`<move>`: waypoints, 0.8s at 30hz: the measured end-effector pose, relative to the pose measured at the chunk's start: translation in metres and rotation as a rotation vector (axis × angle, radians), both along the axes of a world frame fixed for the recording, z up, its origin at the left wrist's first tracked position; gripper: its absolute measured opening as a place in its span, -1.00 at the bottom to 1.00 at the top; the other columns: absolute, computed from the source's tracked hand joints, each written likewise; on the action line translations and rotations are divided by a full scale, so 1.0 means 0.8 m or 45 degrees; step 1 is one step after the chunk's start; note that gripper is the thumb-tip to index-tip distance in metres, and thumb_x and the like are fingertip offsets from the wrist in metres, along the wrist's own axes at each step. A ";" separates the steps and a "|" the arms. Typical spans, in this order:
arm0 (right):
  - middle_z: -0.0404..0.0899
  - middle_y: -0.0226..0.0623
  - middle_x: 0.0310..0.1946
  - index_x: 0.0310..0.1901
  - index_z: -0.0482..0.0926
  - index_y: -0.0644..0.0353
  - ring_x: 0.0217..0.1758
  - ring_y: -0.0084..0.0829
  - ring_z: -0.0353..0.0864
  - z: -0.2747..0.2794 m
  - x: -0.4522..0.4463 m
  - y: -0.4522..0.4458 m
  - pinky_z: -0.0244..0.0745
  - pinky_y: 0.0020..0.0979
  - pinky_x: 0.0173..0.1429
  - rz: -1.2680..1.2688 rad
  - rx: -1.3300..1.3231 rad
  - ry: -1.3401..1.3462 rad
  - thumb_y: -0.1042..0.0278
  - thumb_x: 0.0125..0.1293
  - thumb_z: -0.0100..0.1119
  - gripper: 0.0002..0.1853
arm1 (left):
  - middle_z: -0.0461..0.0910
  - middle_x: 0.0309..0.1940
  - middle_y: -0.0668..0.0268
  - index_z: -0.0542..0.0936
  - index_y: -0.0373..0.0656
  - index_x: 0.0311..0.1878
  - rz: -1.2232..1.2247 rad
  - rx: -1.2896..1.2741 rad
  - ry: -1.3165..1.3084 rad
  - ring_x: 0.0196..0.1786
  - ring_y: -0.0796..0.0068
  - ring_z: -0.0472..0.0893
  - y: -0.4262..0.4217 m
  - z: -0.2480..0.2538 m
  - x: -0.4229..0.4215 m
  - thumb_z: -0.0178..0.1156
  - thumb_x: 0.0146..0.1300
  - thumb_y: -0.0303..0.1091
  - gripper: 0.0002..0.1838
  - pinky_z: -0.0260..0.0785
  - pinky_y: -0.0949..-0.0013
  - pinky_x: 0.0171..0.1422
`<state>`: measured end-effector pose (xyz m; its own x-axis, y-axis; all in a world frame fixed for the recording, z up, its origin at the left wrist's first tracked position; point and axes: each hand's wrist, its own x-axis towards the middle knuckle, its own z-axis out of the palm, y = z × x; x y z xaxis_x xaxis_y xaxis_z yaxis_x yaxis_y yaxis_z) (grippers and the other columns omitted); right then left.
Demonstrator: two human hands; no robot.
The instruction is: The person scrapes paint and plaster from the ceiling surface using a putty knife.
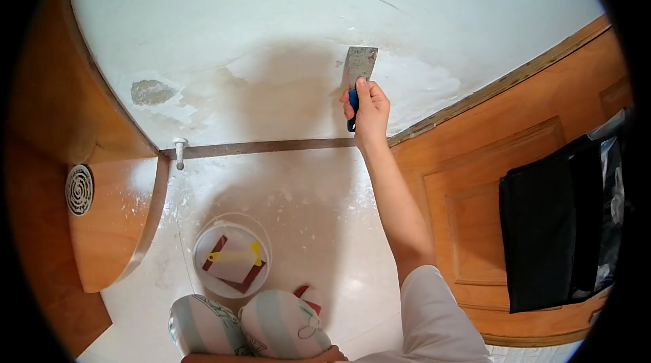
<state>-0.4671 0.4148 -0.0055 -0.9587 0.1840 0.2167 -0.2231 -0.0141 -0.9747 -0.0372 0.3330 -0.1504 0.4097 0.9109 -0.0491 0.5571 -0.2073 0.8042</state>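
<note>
My right hand (369, 108) is wrapped round the blue and black handle of a putty knife (363, 64), whose wide metal blade lies against the white wall (285, 17). Around the blade the wall has smeared white filler patches, and a rough grey patch (152, 92) shows farther left. Low in the view, by my knees in striped trousers, part of my left hand (332, 355) shows; its fingers are mostly hidden.
A white bucket (198, 254) holding sandpaper pieces and a yellow-edged scraper stands on the dusty floor (305, 193). Red scraps lie beside my knee. Wooden panels flank the wall, with a black bag (539, 227) at right and a door stop (180, 153) at left.
</note>
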 end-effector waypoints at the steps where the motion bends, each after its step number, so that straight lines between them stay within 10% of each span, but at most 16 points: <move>1: 0.46 -0.30 -0.65 -0.51 0.34 0.18 -0.75 -0.64 0.23 -0.001 0.001 0.000 0.12 -0.59 -0.65 0.012 -0.024 -0.005 0.20 0.34 -0.04 -0.70 | 0.58 -0.38 0.35 0.55 0.07 -0.28 -0.002 -0.005 -0.001 -0.28 0.30 0.59 0.001 0.000 -0.001 0.33 -0.23 -0.26 -0.68 0.41 0.20 -0.32; 11: 0.45 -0.44 -0.73 -0.51 0.49 0.30 -0.70 -0.73 0.21 0.062 -0.006 0.044 0.06 -0.59 -0.63 -0.178 0.859 0.224 0.28 0.26 0.07 -0.72 | 0.59 -0.39 0.36 0.56 0.07 -0.30 -0.010 -0.019 0.007 -0.29 0.32 0.59 0.011 0.001 -0.007 0.34 -0.25 -0.29 -0.67 0.42 0.21 -0.32; 16: 0.46 -0.23 -0.73 -0.50 0.53 0.20 -0.68 -0.27 0.40 0.141 -0.005 0.046 0.28 -0.34 -0.54 -0.041 1.516 0.316 0.14 0.23 0.07 -0.70 | 0.59 -0.39 0.36 0.57 0.07 -0.30 -0.017 -0.021 0.048 -0.30 0.33 0.59 0.016 0.000 -0.009 0.35 -0.26 -0.30 -0.67 0.42 0.22 -0.33; 24: 0.51 -0.19 -0.65 -0.43 0.50 0.12 -0.55 -0.15 0.51 0.161 -0.002 -0.015 0.37 -0.20 -0.46 -0.086 2.487 0.585 0.14 0.24 0.01 -0.76 | 0.59 -0.40 0.37 0.57 0.07 -0.31 0.017 -0.008 0.071 -0.31 0.34 0.59 0.012 0.004 -0.009 0.36 -0.27 -0.31 -0.67 0.42 0.23 -0.33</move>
